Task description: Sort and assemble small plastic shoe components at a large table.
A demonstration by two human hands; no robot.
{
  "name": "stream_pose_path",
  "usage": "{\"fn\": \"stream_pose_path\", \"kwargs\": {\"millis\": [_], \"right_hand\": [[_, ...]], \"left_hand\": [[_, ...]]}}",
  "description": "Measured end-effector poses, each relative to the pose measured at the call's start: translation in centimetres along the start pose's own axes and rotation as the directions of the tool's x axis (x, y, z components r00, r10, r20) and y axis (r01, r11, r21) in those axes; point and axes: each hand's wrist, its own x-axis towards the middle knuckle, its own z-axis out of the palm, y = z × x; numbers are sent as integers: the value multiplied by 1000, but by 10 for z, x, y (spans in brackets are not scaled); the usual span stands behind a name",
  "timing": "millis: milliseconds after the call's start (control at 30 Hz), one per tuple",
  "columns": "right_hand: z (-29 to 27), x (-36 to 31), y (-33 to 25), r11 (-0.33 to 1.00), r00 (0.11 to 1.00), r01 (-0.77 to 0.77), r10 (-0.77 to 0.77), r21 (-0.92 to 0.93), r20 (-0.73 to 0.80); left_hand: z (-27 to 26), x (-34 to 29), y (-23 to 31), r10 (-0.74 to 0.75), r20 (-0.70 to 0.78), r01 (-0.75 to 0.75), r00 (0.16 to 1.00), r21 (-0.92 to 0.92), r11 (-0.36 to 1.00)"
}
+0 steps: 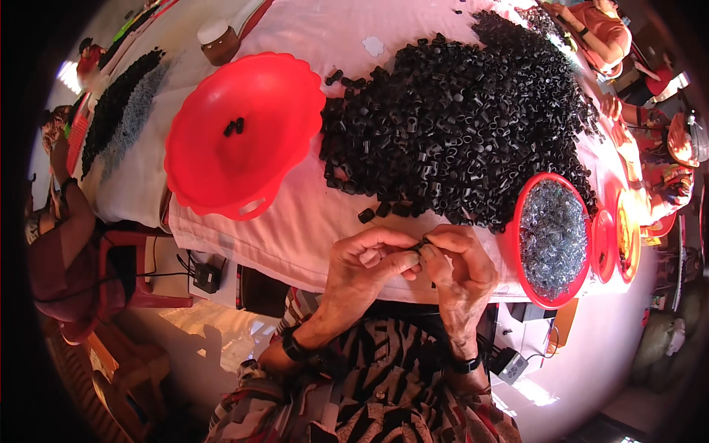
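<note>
Fingertips (403, 261) of the left hand (360, 264) and the right hand (465, 267) come together at the near edge of the counter (273, 247), which is draped in pale pink cloth. Each grip is narrow, thumb and fingers pinched around one small dark piece (423, 244); the fingers cover most of it, so its exact shape cannot be told. A dark band (294, 345) circles the left wrist, another (467, 364) the right.

Just beyond the grip, a few loose black pieces (383, 210) lie on the cloth, near the edge of a broad heap (458, 122) of short black tubular parts that spreads away and to the right. Beyond the grip on the left stands a red bowl (203, 181) with a scalloped rim and a slot in its near side; two black pieces (234, 127) lie inside it. Farther off behind that bowl is a brown jar (220, 48) with a white lid.

To the right of the grip, a red basin (515, 244) is filled with shiny clear bits (554, 240). Past it come a smaller red dish (602, 225) and an orange-rimmed container (626, 277). Far left of the grip, a person (66, 258) in a dark top sits on a red chair (140, 273); other people sit at the far right.
</note>
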Motion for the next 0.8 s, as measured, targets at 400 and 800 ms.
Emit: {"fn": "stream_pose_path", "kwargs": {"millis": [400, 800], "right_hand": [[-6, 5, -6, 918, 942, 297, -236, -262, 240], [-1, 1, 7, 797, 891, 452, -428, -401, 152]], "left_hand": [[8, 0, 10, -56, -97, 68, 994, 129, 989], [13, 0, 15, -151, -96, 158, 984, 74, 985]]}}
